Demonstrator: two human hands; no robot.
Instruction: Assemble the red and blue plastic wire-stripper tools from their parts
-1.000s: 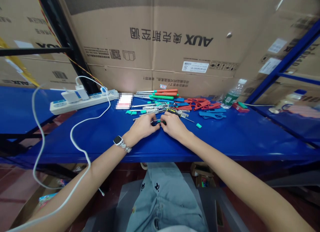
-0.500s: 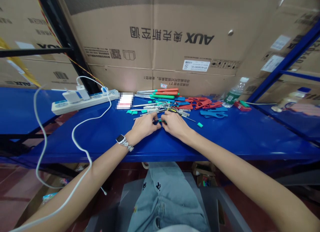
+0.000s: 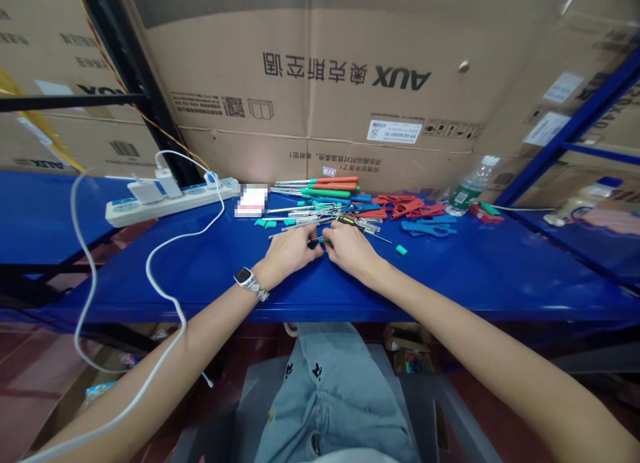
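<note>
My left hand (image 3: 290,251) and my right hand (image 3: 349,248) rest together on the blue metal shelf (image 3: 210,276), fingers curled and pinching a small screwdriver (image 3: 319,241) between them; only a bit of its green handle and thin shaft shows. A watch (image 3: 246,278) is on my left wrist. Just beyond my fingers lies a heap of small screwdrivers (image 3: 320,213) with metal shafts, and red and green handled ones (image 3: 330,185) further back. A loose teal cap (image 3: 401,250) lies to the right of my right hand.
A white power strip (image 3: 165,200) with chargers and a white cable (image 3: 165,263) sits at the left. Red and blue plastic tools (image 3: 415,213), a water bottle (image 3: 467,186) and a large cardboard box (image 3: 350,83) stand behind. My knees in jeans (image 3: 325,390) are below the shelf.
Both hands have stayed together on the small screwdriver, with only slight finger movement. The view shifted a little.
</note>
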